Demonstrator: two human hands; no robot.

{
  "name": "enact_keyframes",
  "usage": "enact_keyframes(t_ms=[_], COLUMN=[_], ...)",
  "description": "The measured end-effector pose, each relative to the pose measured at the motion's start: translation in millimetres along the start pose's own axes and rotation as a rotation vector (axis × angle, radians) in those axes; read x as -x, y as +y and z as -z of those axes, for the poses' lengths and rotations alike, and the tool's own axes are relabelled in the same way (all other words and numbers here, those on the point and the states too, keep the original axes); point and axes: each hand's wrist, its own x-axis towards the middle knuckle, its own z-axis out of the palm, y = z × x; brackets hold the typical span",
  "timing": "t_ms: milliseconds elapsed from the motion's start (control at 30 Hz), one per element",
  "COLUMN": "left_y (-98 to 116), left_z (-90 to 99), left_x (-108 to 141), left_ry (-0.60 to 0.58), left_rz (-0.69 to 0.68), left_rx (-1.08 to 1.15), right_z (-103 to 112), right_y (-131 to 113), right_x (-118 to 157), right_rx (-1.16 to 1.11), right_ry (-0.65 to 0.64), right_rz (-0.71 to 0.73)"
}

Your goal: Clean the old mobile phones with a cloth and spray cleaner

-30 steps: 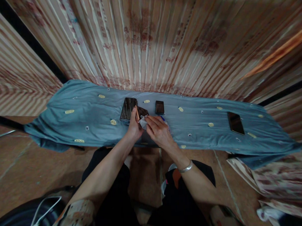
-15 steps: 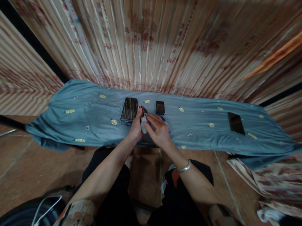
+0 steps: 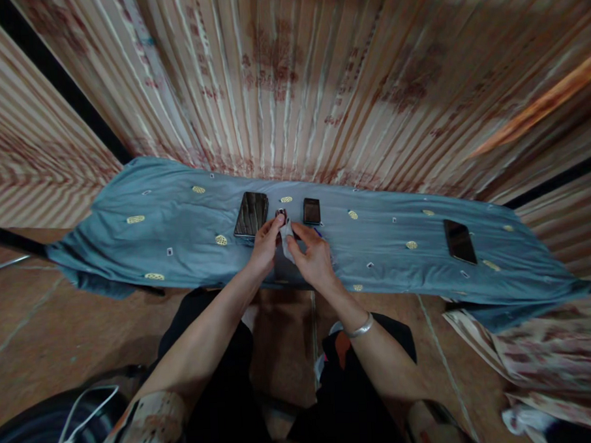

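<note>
My left hand (image 3: 267,241) is closed on a small dark reddish shiny object (image 3: 281,213), whose kind I cannot make out; the thumb lies over its near edge. My right hand (image 3: 312,252) pinches a crumpled pale grey cloth (image 3: 287,240), which hangs between both hands just below the shiny object. To the left of my hands lies a stack with a glossy black tablet-like slab (image 3: 251,213) on top. A small dark square case (image 3: 311,211) rests to the right, beyond my right fingers. Something blue (image 3: 318,233) shows partly behind the right hand.
A blue-green cloth with yellow prints covers the narrow table (image 3: 192,216). At its right lies a black phone (image 3: 459,242). A striped curtain (image 3: 280,85) hangs behind it. Black poles (image 3: 64,81) stand at the sides. A white cable (image 3: 69,421) lies at lower left.
My left hand has turned the small object, so a smaller, shinier reddish side shows. My right fingers have drawn back slightly from it, with the pale cloth still in them.
</note>
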Motion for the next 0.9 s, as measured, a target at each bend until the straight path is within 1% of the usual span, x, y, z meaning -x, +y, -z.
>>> enact_keyframes(t_ms=[100,233,400,533,600,667,767,833,900], left_y=[0,-6,-11,-11,-11,-13,-14,-14,-12], left_z=[-0.6,-2.8,-3.6,-1.9,-0.3,1.3,1.9,0.8,-0.7], left_x=[1,5,7,8,8,9,11,14,16], left_ry=[-0.009,-0.027,-0.030,-0.065,-0.063,-0.045,-0.025,-0.041,-0.073], left_rz=[-0.021,-0.060,-0.069,-0.076,-0.066,-0.058,-0.071,-0.062,-0.020], left_rx=[-0.030,-0.042,-0.068,-0.074,-0.092,-0.122,-0.167,-0.176,-0.174], right_z=[1,3,4,3,2,2,3,5,7], right_y=[2,7,10,12,13,13,11,9,9], right_x=[0,-2,-3,-3,-3,-3,-3,-4,-6], right_rx=[0.013,-0.020,-0.068,-0.107,-0.116,-0.104,-0.044,-0.023,-0.034], right_ry=[0.008,0.031,0.051,0.062,0.058,0.068,0.114,0.116,0.099], right_rz=[-0.003,-0.038,-0.068,-0.101,-0.112,-0.104,-0.052,-0.006,0.014])
